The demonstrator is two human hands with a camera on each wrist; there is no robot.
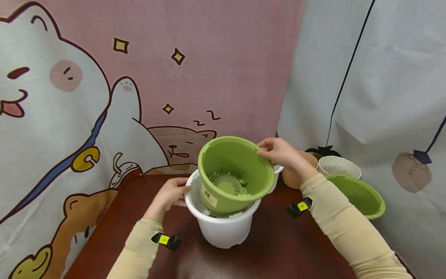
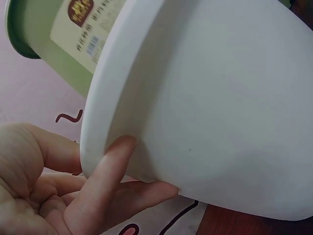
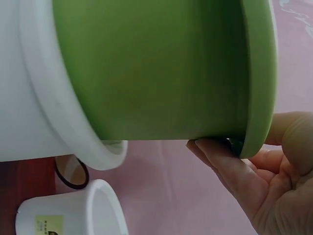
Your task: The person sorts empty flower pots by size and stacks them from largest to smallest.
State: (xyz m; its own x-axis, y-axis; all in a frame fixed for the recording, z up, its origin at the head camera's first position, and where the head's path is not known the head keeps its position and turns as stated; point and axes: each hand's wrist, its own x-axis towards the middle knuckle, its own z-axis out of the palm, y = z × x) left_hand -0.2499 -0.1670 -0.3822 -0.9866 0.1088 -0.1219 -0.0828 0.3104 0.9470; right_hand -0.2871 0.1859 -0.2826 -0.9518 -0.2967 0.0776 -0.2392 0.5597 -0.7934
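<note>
A green plastic flowerpot (image 1: 237, 166) with a slotted base and a paper label sits tilted, its lower part inside a white flowerpot (image 1: 224, 230). My right hand (image 1: 278, 152) grips the green pot's rim at its right side; the right wrist view shows the fingers (image 3: 220, 161) under the rim against the outer wall. At the left, my left hand (image 1: 171, 193) pinches the white pot's rim, and in the left wrist view the thumb (image 2: 105, 181) lies against the outside wall. The white pot's base appears to stand on the table.
The dark red table (image 1: 167, 255) lies beneath. At the right stand another green pot (image 1: 362, 193), a cream pot (image 1: 339, 166) and a tan pot (image 1: 292, 178). Another white pot (image 3: 58, 210) with a yellow-green label shows behind. Printed cloth (image 1: 223, 69) hangs at the back.
</note>
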